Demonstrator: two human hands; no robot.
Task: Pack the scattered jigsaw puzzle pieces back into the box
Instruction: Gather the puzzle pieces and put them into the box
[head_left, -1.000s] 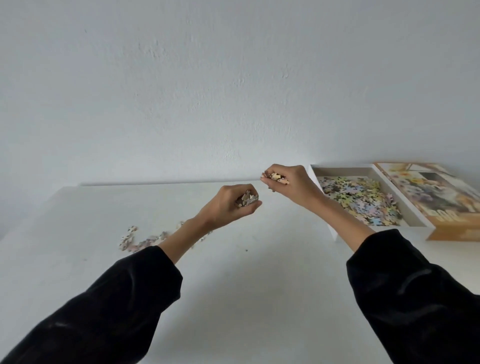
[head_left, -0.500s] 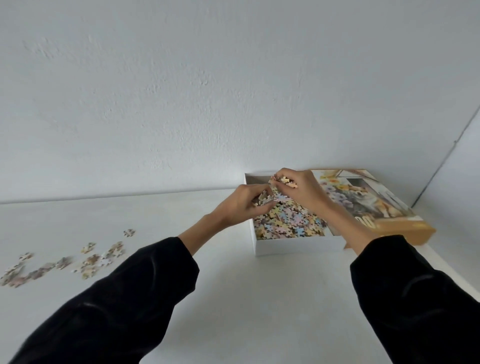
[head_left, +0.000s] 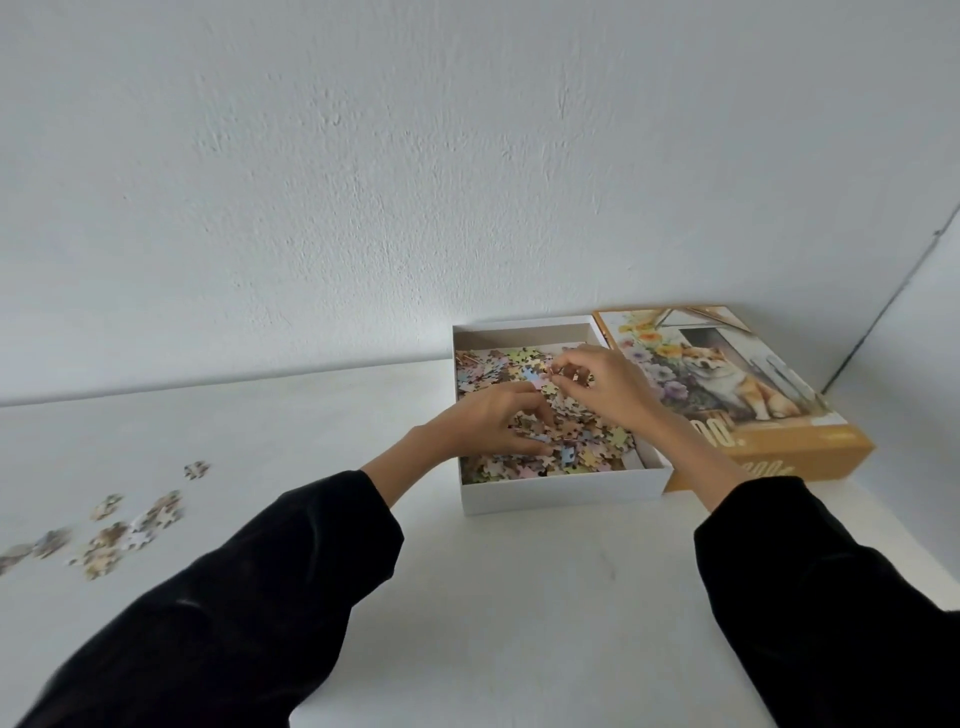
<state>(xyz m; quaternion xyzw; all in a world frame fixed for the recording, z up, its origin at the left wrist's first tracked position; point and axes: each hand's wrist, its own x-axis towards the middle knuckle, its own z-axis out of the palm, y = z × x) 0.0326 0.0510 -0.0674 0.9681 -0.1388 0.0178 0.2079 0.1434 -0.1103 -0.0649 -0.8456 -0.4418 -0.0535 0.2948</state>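
Note:
A white box (head_left: 561, 491) stands on the white table (head_left: 519, 597), filled with a heap of pastel puzzle pieces (head_left: 493, 366). Both of my hands are inside it, above the heap. My left hand (head_left: 485, 423) hovers low over the near half with thumb and fingers spread apart, and nothing shows in its grasp. Over the far half, my right hand (head_left: 605, 387) has its fingertips bunched together on a few pieces. Several loose pieces (head_left: 119, 530) lie scattered on the table at the far left.
The box lid (head_left: 753, 395), orange-sided with a dog and flowers picture, lies right of the box and touches it. A white wall runs close behind both. The table's right edge slants past the lid.
Both hands moved right from the table's middle to over the box and lowered into it. The left hand's fingers have spread, and the pieces it gripped are no longer in it.

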